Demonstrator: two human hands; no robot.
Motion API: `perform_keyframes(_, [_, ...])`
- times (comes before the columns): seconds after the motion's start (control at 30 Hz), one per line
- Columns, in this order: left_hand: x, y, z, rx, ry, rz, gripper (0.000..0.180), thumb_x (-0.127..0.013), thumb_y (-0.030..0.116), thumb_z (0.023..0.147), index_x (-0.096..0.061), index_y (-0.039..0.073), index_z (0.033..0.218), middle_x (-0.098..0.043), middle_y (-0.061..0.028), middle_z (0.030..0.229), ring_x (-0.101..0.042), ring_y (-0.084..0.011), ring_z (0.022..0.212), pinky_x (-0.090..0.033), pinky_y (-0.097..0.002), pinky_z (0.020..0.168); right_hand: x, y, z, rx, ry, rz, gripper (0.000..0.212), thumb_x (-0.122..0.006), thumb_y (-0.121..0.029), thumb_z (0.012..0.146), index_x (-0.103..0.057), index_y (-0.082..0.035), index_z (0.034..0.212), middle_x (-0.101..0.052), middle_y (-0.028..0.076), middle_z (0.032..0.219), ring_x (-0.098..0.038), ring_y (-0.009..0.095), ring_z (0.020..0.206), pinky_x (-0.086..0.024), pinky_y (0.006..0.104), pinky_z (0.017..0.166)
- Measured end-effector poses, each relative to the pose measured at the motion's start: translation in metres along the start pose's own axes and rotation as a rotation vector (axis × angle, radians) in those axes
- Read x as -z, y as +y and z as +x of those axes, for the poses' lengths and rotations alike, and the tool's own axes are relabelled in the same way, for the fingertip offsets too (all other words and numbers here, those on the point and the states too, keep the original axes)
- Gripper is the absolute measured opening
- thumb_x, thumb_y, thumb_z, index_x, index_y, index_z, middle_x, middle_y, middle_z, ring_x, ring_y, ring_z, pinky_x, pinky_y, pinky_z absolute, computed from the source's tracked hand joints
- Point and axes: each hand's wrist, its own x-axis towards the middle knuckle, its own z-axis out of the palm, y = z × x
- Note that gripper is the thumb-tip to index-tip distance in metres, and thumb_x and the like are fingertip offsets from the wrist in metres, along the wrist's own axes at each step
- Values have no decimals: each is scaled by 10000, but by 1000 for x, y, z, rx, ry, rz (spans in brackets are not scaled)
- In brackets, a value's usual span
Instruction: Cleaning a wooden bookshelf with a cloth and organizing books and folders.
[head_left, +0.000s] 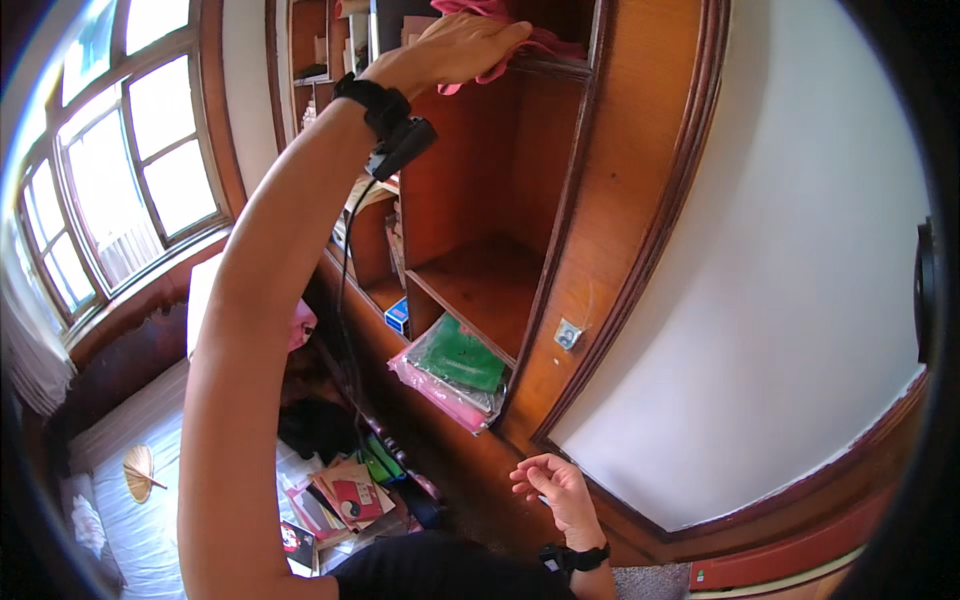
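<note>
My left arm stretches up to a wooden bookcase, and my left hand (pixel 455 48) is closed on a pink cloth (pixel 490 68) at the edge of an upper shelf (pixel 550 66). Part of the cloth hangs below the fingers, and the palm side is hidden. The compartment (pixel 470 160) beneath it shows bare brown boards. Low on the right, my right hand (pixel 562 492) hovers before the cabinet's base with its fingers loosely bent and apart; I see nothing held in it. Both wrists wear black straps, the left one with a small device (pixel 400 145) and a cable.
Clear plastic packets, green and pink (pixel 455 365), stick out of the lowest compartment beside a small blue box (pixel 398 316). Books (pixel 350 497) lie piled on a bed (pixel 140 530) with a woven fan (pixel 140 472). A window (pixel 130 150) is left, a white wall panel (pixel 760 300) right.
</note>
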Motion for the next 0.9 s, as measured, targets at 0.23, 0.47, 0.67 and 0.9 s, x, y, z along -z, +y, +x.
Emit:
perform_keyframes(0.23, [-4,31,-6,-427,206,215,305,-420,293,990,-619,62,990,-631,-142,860,-616,-293,797,-475,-393,759,-2,-3,3,-80,-27,-39,198,-606,-213,992,-641,-39,1079,-721,91,1004,-694,144,833,-517,239,687])
perform_keyframes(0.47, [6,5,34,-591,-50,-58,306,-436,317,989,-651,100,1001,-693,-130,872,-658,-279,828,-488,-386,710,-18,-43,21,-1,-63,-118,169,-601,-182,996,-642,-40,1078,-721,76,995,-689,128,830,-506,226,699])
perform_keyframes(0.67, [18,-14,80,-187,-604,-90,409,-342,305,1036,-653,38,1041,-653,-57,819,-579,-137,673,-505,-349,619,-8,-74,25,182,56,-130,151,-600,-164,994,-648,-32,1049,-720,75,996,-685,119,827,-499,220,696])
perform_keyframes(0.9, [24,22,110,-5,-870,203,276,-433,220,895,-625,29,946,-615,-92,887,-562,-237,820,-470,-407,744,1,-79,40,120,28,-145,203,-621,-152,981,-694,29,1039,-733,112,907,-687,116,764,-557,237,723])
